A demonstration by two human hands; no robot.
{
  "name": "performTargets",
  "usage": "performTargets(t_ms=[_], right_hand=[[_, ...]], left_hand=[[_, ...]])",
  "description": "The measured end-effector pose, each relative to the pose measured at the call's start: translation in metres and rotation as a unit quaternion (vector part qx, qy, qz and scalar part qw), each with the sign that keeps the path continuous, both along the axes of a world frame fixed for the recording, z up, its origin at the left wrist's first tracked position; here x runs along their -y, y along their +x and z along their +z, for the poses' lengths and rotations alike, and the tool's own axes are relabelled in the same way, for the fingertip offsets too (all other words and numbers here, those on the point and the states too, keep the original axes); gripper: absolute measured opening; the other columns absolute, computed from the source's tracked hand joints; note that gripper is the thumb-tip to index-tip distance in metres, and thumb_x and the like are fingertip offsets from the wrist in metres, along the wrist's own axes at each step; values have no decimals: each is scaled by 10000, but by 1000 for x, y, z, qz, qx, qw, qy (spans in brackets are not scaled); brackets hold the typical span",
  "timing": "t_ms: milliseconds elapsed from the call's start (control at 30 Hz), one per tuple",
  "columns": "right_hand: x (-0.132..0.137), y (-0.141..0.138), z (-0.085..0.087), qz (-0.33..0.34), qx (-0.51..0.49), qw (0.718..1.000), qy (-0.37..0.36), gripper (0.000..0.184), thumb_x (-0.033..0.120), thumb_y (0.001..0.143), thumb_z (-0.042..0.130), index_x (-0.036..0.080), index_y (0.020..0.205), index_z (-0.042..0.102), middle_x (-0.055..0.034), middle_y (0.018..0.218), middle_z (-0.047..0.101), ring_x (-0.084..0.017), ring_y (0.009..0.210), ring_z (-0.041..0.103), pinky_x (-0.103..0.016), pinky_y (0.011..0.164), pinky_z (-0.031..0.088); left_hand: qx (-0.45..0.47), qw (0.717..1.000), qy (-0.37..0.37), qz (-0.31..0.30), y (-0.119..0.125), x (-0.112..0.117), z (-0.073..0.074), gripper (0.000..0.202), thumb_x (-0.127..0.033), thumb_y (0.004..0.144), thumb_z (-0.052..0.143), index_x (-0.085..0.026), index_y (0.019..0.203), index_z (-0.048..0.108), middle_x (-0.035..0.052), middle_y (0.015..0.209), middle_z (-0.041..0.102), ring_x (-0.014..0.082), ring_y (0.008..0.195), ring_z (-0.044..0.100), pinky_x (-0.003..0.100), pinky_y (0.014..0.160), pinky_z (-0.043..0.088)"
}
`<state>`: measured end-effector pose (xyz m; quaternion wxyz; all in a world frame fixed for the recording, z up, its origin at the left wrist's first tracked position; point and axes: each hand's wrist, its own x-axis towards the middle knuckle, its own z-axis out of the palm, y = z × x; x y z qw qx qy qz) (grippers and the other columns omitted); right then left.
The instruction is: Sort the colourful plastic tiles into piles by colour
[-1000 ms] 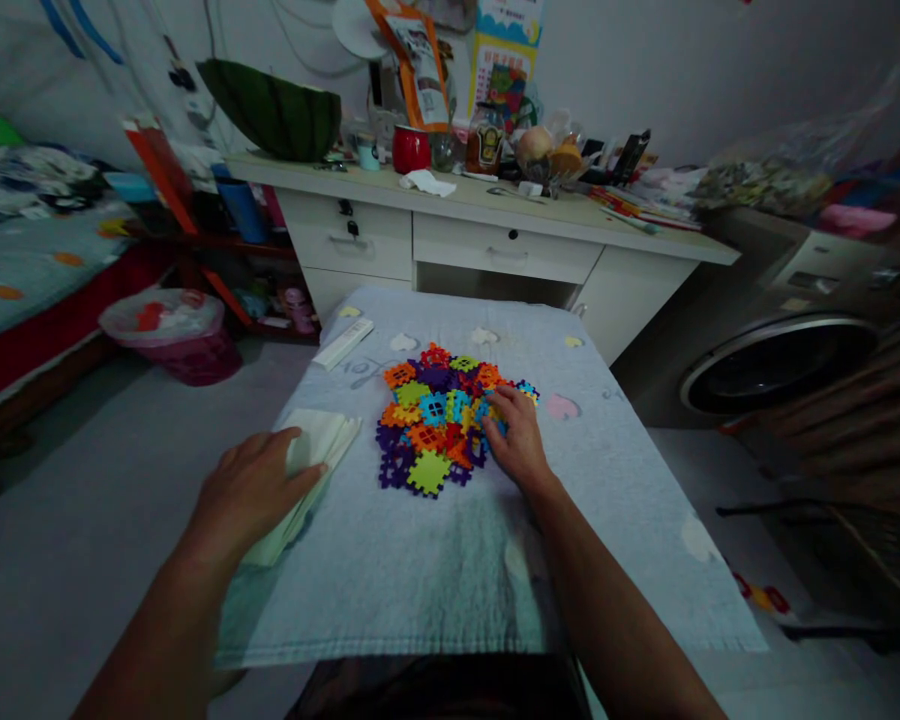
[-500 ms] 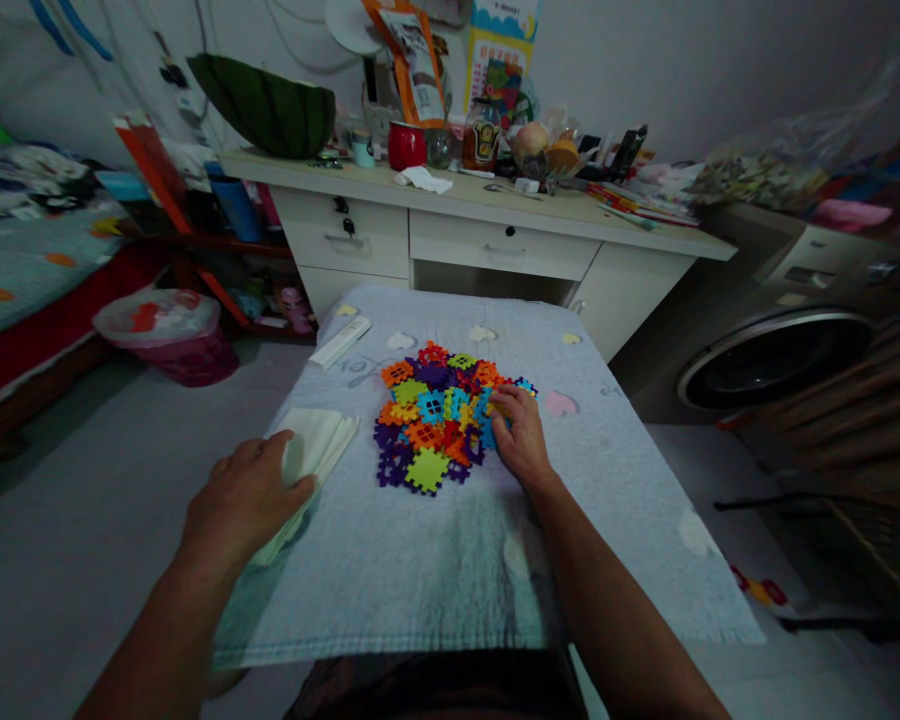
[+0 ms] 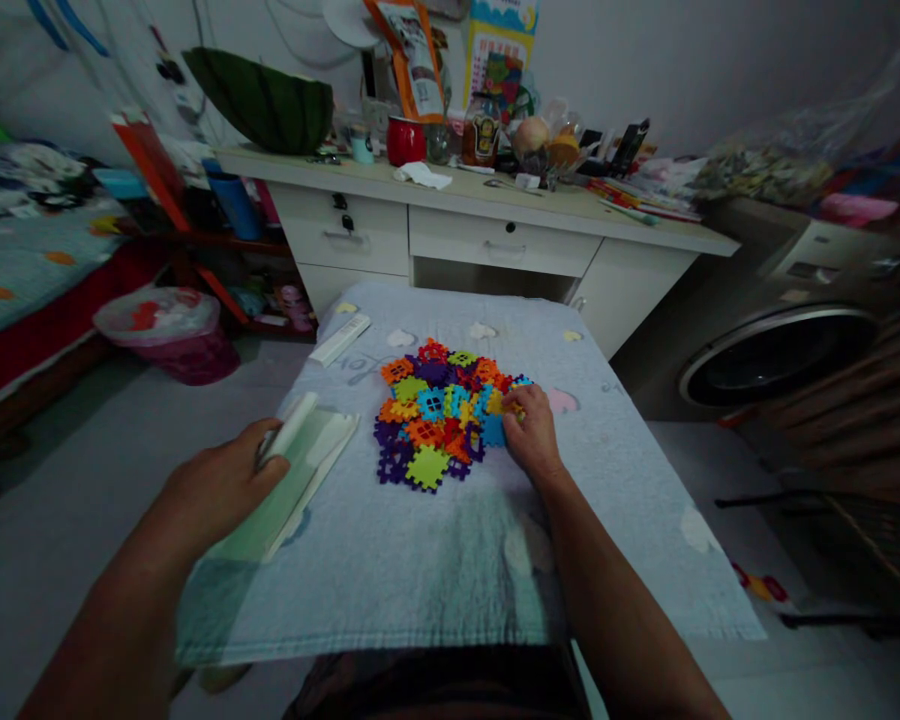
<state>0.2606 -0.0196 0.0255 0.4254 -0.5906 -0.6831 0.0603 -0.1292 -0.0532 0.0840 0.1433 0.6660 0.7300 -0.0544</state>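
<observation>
A pile of toothed, interlocking plastic pieces (image 3: 429, 402) in orange, purple, green, blue, red and yellow lies mid-table. At its right edge my right hand (image 3: 532, 430) has its fingers curled down on a yellow piece (image 3: 517, 409), partly hidden by the fingertips. Beside them lies a blue piece (image 3: 493, 431). On the table's left edge is a flat, pale green-white folded sheet (image 3: 307, 470); whether it is paper or thin plastic I cannot tell. My left hand (image 3: 229, 480) pinches its upper layer between thumb and fingers, with that edge raised and curled.
A white narrow box-like strip (image 3: 340, 340) lies at the far left of the cloth-covered table (image 3: 420, 570). Behind stands a cluttered white desk (image 3: 450, 205). A washing machine (image 3: 780, 330) is at right, and a lined pink bin (image 3: 172, 340) stands on the floor at left.
My left hand has moved left and lifted the upper layer of the folded sheet, uncovering more pale green. My right hand has shifted slightly right along the pile's edge.
</observation>
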Motion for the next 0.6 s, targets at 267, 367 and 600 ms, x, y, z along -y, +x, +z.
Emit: performTargets(t_ms=[267, 367, 600], right_hand=[[-5, 11, -5, 11, 21, 1000, -6, 296, 155, 779, 507, 188, 1046, 629, -104, 1068, 636, -263, 1026, 550, -429, 932, 427], [-6, 11, -10, 19, 30, 999, -15, 337, 175, 819, 495, 191, 1130, 622, -107, 1138, 659, -268, 1066, 558, -437, 961, 419], [-9, 10, -17, 15, 39, 999, -35, 361, 212, 829, 516, 190, 1170, 631, -117, 1144, 674, -274, 1064, 572, -454, 963, 429]], left_hand=[[-1, 999, -14, 31, -8, -3, 5, 576, -379, 920, 252, -243, 1478, 308, 113, 998, 687, 275, 839, 673, 340, 707, 484], [10, 999, -11, 45, -15, -4, 7, 585, -386, 922, 246, -264, 1493, 274, 116, 1052, 683, 273, 827, 672, 347, 710, 482], [-3, 998, 13, 60, -32, -6, 1, 587, -407, 930, 224, -243, 1491, 278, 149, 1177, 661, 322, 954, 661, 386, 796, 472]])
